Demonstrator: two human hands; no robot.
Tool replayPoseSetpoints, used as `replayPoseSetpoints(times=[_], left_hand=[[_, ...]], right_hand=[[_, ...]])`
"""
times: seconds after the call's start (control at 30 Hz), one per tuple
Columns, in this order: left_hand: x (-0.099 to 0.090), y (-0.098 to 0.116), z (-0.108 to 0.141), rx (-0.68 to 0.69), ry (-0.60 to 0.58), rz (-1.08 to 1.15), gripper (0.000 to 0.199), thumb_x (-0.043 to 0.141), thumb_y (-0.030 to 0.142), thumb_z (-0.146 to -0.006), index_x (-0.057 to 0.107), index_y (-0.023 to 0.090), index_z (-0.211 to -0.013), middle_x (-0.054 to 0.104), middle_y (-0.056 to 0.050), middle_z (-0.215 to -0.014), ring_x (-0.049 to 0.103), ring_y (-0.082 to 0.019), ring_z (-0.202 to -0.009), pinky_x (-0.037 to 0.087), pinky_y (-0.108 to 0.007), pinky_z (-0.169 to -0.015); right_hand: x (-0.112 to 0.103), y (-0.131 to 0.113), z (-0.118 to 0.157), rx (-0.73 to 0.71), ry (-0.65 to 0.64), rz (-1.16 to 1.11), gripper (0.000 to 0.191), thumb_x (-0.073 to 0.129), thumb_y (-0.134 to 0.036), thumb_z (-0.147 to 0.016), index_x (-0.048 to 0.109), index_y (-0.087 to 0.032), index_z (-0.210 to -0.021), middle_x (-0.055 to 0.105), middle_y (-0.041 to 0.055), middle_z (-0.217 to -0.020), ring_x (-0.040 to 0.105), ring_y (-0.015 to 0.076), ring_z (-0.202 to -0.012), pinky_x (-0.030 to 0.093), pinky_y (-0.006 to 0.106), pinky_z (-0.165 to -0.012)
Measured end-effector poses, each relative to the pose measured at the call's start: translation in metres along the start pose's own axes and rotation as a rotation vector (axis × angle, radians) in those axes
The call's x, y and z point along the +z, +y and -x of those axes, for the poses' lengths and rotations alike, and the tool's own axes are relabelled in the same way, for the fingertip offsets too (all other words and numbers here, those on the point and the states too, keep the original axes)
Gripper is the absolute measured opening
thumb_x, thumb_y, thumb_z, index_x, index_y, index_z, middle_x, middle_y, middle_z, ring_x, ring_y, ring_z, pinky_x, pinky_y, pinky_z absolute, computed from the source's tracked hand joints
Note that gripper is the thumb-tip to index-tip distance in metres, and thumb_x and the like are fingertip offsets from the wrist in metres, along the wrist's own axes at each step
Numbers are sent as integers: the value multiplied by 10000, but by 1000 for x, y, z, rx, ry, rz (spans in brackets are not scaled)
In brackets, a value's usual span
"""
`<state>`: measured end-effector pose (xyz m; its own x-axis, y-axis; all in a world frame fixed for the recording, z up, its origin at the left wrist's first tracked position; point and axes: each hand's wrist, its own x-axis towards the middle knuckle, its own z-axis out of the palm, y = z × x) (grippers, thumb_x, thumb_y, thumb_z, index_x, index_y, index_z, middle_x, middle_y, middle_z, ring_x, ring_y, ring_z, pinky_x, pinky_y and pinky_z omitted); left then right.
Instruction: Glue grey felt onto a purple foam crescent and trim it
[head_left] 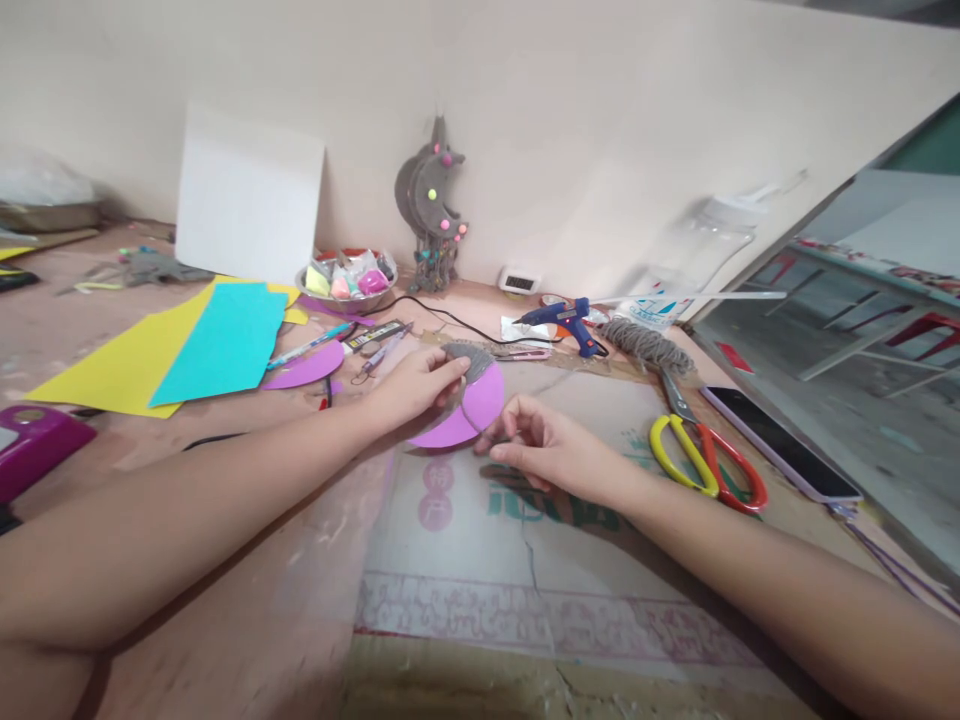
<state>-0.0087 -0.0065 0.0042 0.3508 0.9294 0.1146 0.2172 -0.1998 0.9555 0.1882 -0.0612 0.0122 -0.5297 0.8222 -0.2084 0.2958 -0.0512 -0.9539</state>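
Note:
My left hand (pixel 420 385) grips a purple crescent cutout (pixel 486 398) near its upper end, thumb on top. Grey yarn (pixel 469 362) is wound closely around that end, while the lower part is bare purple. A strand of the yarn crosses the crescent's face and runs down toward my right hand (pixel 544 445). There the fingers are curled in a pinch around the strand, close to the crescent's lower right edge. Both hands are above a printed translucent sheet (pixel 442 545) on the table.
Yellow-and-red-handled scissors (pixel 684 450), a phone (pixel 780 445) and a grey yarn bundle (pixel 649 345) lie at right. Behind are a blue glue gun (pixel 566 322) and a bowl (pixel 349 295) of colourful pieces. Cyan (pixel 221 345) and yellow sheets (pixel 112 355) lie left. A decorated grey moon (pixel 433 195) hangs on the wall.

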Motion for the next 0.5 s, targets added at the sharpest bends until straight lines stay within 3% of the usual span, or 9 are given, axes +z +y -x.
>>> replayPoseSetpoints(times=[0.07,0.2,0.27,0.37,0.5], left_hand=[[0,0,0,-3,-5,10,397,479,333,-903,496,142,-554,453,33,-438,403,-59,-394,286,-203,-424],[-1,-2,-1,6,-18,4,401,479,330,-904,498,144,-549,466,28,-442,402,-59,-391,285,-204,-418],[-1,-4,-1,6,-24,-3,404,480,339,-905,499,145,-551,477,24,-449,412,-60,-397,296,-205,-423],[-1,-4,-1,14,-32,-3,403,484,342,-905,500,147,-553,481,25,-445,424,-61,-399,314,-203,-431],[1,-1,0,-8,-11,29,383,491,302,-903,491,147,-553,474,32,-443,414,-54,-391,305,-196,-424]], right_hand=[[-2,0,0,-52,32,50,313,638,-394,-785,378,-234,-852,498,-91,-614,375,56,-431,302,198,-409],[-15,-1,-3,-228,347,385,239,605,-338,-811,575,-200,-1004,455,-59,-626,439,104,-561,363,249,-544],[-22,-1,-5,-257,460,484,225,577,-331,-827,633,-191,-995,485,-38,-636,435,115,-571,359,262,-559],[-27,2,-8,-262,524,505,187,563,-323,-825,664,-174,-874,594,10,-705,475,132,-611,380,277,-589],[-27,7,-11,-252,507,502,195,556,-339,-822,659,-173,-826,654,41,-770,530,160,-673,408,293,-628]])
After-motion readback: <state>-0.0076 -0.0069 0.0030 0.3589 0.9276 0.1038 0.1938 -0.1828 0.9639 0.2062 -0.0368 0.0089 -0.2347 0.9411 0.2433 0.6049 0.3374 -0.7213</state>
